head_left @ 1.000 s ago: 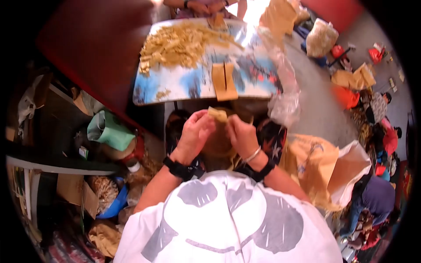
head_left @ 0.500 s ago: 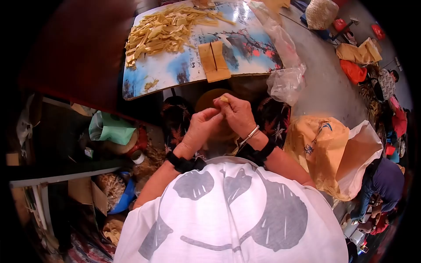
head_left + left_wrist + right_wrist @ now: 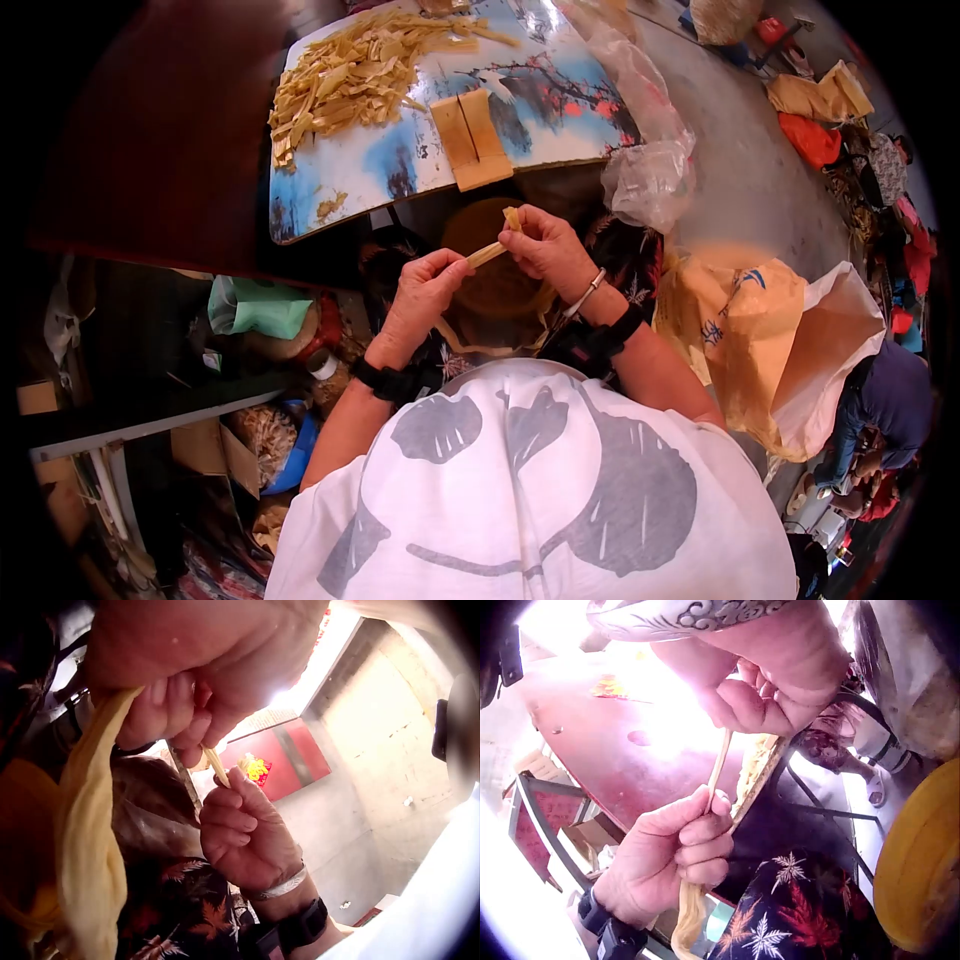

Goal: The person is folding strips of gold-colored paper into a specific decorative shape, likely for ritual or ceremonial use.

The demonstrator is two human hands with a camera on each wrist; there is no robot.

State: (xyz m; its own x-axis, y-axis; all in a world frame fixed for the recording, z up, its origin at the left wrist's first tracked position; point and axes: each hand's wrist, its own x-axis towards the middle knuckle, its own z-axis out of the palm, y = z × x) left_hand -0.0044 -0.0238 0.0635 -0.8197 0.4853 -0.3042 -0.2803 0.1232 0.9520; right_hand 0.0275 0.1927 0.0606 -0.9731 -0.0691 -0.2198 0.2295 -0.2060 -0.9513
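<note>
Between the two hands a pale yellow strip [image 3: 487, 254] is stretched. The left hand [image 3: 420, 300] pinches its lower end, and a longer tail of the strip [image 3: 94, 825] hangs below that hand in the left wrist view. The right hand [image 3: 552, 255] grips the other end, with a short folded bit standing above its fingertips. In the right wrist view the thin twisted part [image 3: 719, 769] runs from the right hand [image 3: 772, 682] down to the left hand's thumb and fingers [image 3: 705, 836].
Beyond the hands stands a painted table [image 3: 370, 160] with a heap of yellow strips [image 3: 350, 80] and a slotted tan piece [image 3: 471, 140]. Plastic film [image 3: 650, 180] hangs at its right edge. An open paper sack [image 3: 740, 330] is at the right, a green bag [image 3: 260, 307] at the left.
The hands have moved apart, the left down and leftward, and the strip now shows stretched between them. The head view has shifted, with the table further left.
</note>
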